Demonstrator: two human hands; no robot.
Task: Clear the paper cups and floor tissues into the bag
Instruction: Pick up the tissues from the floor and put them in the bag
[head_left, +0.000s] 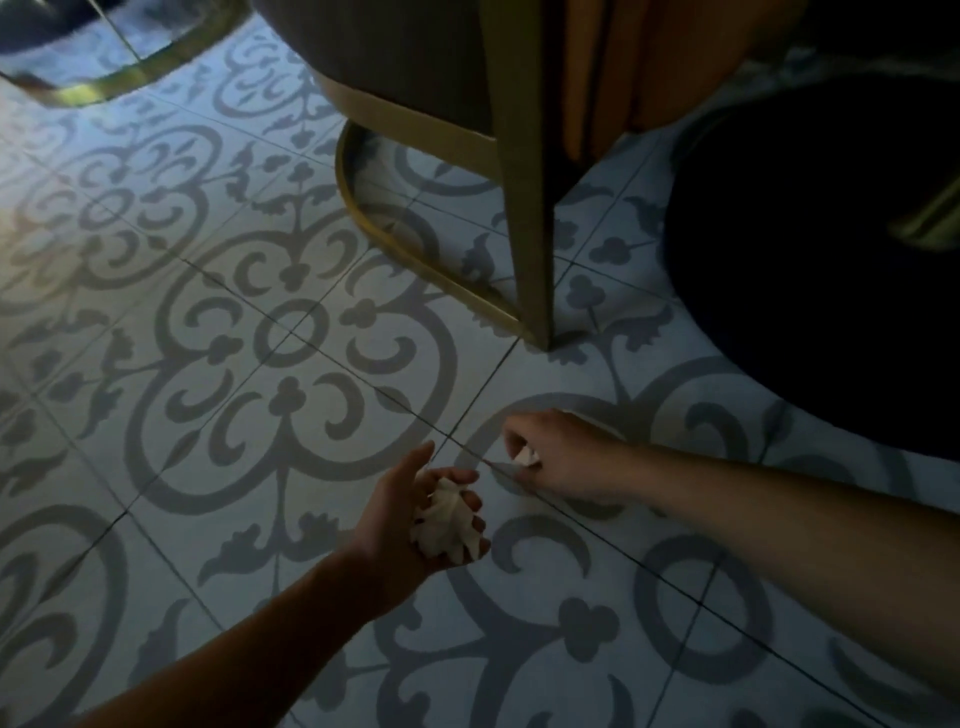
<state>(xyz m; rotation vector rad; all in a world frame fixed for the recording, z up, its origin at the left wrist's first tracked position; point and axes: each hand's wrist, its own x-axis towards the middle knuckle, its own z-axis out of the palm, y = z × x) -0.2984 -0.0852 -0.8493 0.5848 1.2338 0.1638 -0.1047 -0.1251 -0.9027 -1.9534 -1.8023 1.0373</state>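
Observation:
My left hand (405, 519) is held palm up low over the patterned floor, its fingers curled around a crumpled white tissue wad (447, 525). A little to the right, my right hand (561, 452) is closed knuckles-up just above the tiles, pinching a small white tissue piece (524, 460) that pokes out between thumb and fingers. The two hands are a short gap apart. No paper cups and no bag are visible in this dim view.
A chair with a gold metal base ring (415, 254) and upright leg (524, 208) stands just beyond my hands. A large dark round shape (821, 270) fills the right side. Another gold frame (130, 67) sits at the top left. Grey-patterned tiles (260, 364) cover the floor.

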